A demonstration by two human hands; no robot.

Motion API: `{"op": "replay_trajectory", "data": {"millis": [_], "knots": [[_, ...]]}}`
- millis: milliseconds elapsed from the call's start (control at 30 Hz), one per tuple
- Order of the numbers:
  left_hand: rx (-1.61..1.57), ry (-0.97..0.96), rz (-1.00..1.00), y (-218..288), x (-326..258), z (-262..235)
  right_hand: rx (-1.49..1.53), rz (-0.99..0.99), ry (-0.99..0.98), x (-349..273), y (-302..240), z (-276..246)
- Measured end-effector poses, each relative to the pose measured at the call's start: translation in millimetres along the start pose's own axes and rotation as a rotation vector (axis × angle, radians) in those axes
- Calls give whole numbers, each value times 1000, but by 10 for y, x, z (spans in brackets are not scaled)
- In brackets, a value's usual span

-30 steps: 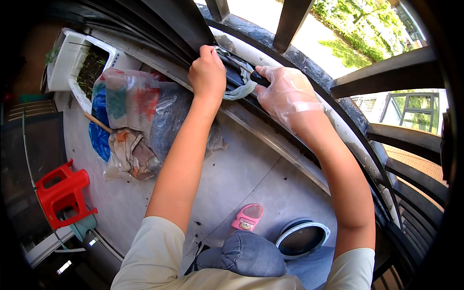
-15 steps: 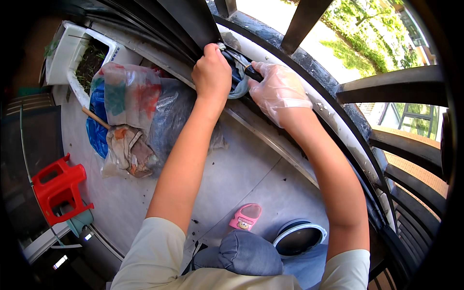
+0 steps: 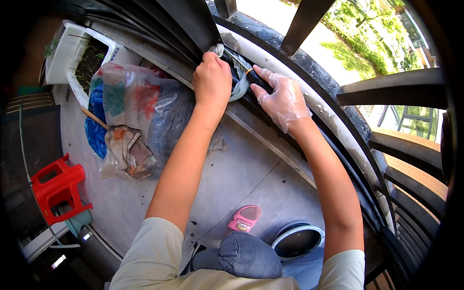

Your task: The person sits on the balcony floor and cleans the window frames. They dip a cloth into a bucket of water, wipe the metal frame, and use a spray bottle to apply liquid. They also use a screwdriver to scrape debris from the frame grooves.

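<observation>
My left hand (image 3: pixel 212 77) is bare and closed on a grey-blue cloth (image 3: pixel 240 88) at the window track, by the dark frame's lower corner. A pale end of the cloth pokes out above its fingers. My right hand (image 3: pixel 285 99), in a clear plastic glove, has thumb and fingers around the black handle of a screwdriver-like tool (image 3: pixel 249 71). The tool has a thin metal shaft and a yellowish band, and its shaft lies along the cloth toward my left hand. Its tip is hidden near the cloth and frame.
Black railing bars (image 3: pixel 391 84) and a white ledge (image 3: pixel 328 108) with loose chips curve along the right. Plastic bags (image 3: pixel 169 116) and a rag (image 3: pixel 128 145) lie left, near a soil-filled white box (image 3: pixel 72 72). A red stool (image 3: pixel 58 188), a pink slipper (image 3: pixel 245 218) and a bucket (image 3: pixel 298 241) stand lower.
My right hand has shifted slightly lower and its fingers have loosened around the handle, showing the yellowish band. More of the cloth's pale end shows above my left hand.
</observation>
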State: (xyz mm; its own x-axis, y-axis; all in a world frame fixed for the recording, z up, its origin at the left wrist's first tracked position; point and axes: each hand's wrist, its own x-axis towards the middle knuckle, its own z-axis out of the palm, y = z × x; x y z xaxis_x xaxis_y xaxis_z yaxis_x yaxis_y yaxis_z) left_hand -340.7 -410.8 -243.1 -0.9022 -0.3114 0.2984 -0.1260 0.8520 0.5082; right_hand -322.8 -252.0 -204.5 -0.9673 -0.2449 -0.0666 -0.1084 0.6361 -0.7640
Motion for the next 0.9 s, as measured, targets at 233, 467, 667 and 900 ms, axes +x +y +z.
{"op": "replay_trajectory", "data": {"millis": [233,467,667,900], "knots": [[-90,-49,106,133,-2,-105,-84,-27,50,-43,-8,-22],[-2,-11,214,-26,103,-56,-241,182,-128,81,-416,-281],[22,-108,155,16,152,-84,-181,132,-76,105,-318,-92],[-2,-64,82,9,102,-69,-165,68,-59,-20,-311,-309]]}}
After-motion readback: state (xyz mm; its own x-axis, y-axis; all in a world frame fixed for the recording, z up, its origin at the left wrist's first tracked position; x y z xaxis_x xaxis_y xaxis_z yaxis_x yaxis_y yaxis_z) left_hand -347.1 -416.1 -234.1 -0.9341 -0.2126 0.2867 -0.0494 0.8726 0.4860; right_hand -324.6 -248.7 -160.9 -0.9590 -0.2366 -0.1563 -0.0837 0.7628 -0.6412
